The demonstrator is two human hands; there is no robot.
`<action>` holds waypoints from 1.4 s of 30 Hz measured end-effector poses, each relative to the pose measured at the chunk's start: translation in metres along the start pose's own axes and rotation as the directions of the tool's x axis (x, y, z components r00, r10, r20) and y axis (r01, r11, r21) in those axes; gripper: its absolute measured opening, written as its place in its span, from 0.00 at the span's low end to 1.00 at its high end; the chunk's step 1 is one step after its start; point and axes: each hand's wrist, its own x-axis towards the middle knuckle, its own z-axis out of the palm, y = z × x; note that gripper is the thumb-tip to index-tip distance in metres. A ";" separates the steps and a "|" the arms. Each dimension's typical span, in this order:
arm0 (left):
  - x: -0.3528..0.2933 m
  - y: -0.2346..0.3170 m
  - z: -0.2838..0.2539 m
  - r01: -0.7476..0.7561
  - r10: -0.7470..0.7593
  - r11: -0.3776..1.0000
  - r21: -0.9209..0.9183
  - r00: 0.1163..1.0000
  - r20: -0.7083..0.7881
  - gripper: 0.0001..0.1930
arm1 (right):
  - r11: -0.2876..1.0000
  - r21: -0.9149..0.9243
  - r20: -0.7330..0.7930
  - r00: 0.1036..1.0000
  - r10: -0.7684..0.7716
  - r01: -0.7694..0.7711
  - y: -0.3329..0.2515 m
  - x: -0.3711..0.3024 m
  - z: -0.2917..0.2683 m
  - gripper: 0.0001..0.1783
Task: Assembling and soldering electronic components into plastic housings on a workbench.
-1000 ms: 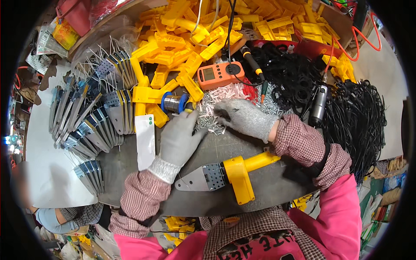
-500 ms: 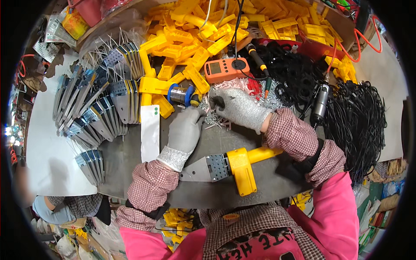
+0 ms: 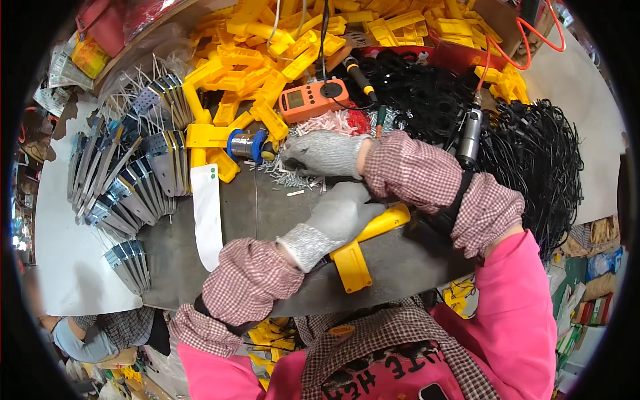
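Observation:
My left hand [image 3: 341,215], in a grey glove, lies closed over the yellow-handled tool [image 3: 352,267], fingers bent round its handle. That tool rests near the table's front edge, its grey metal plate hidden under my hand and sleeve. Just beyond, my right hand [image 3: 323,153], gloved too, reaches into a heap of small screws [image 3: 293,179] and pale pink and white sleeves [image 3: 327,123]. Its fingertips are drawn together; whatever they hold is hidden. Left of them stands a solder wire spool [image 3: 247,145] with blue flanges, beside a yellow plastic holder [image 3: 208,136].
Metal plates with wires [image 3: 123,173] are stacked at left, by a white strip [image 3: 207,217]. Yellow housings [image 3: 247,67] pile up behind. An orange meter [image 3: 312,100], screwdriver [image 3: 359,75], air screwdriver [image 3: 471,133], and black cables [image 3: 533,167] are at right. A co-worker's arm [image 3: 80,333] shows lower left.
My left hand has left the screws and come back onto the yellow-handled tool, which has shifted slightly away from me. My right hand stays at the heap, lower now. The view has shifted.

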 end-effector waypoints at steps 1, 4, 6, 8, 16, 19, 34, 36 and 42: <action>0.008 0.001 0.006 0.074 -0.073 0.997 -0.027 0.997 0.037 0.19 | 0.999 -0.011 0.062 0.997 0.039 -0.038 -0.002 0.005 -0.001 0.16; 0.018 0.008 0.008 0.157 -0.150 0.986 -0.056 0.982 0.115 0.23 | 0.988 -0.067 0.183 0.972 0.148 -0.138 -0.004 0.006 -0.007 0.15; 0.021 0.009 0.015 0.065 -0.066 0.998 0.008 0.995 0.073 0.21 | 0.989 0.012 0.050 0.988 0.148 -0.149 -0.007 -0.001 -0.014 0.14; 0.021 0.005 0.017 -0.106 0.098 0.988 0.114 0.992 0.076 0.20 | 0.981 -0.063 0.035 0.982 0.186 -0.184 -0.013 -0.015 -0.027 0.14; -0.014 -0.003 0.024 -0.396 0.452 0.804 0.444 0.892 -0.024 0.21 | 0.838 0.459 -0.403 0.771 0.492 -0.295 -0.079 -0.117 -0.081 0.09; -0.013 0.004 0.028 -0.377 0.430 0.814 0.441 0.903 -0.020 0.21 | 0.813 0.397 -0.367 0.739 0.565 -0.425 -0.101 -0.169 -0.081 0.09; -0.020 0.006 0.038 -0.373 0.422 0.867 0.331 0.902 -0.087 0.24 | 0.174 0.961 -0.087 0.361 0.928 -0.215 -0.128 -0.206 -0.034 0.09; -0.023 0.007 0.031 -0.283 0.317 0.906 0.317 0.946 -0.064 0.24 | 0.125 0.973 -0.056 0.325 0.944 -0.196 -0.131 -0.208 -0.034 0.09; -0.019 0.017 0.025 -0.272 0.304 0.885 0.378 0.952 -0.024 0.25 | 0.192 0.971 -0.120 0.410 0.904 -0.140 -0.129 -0.220 -0.018 0.05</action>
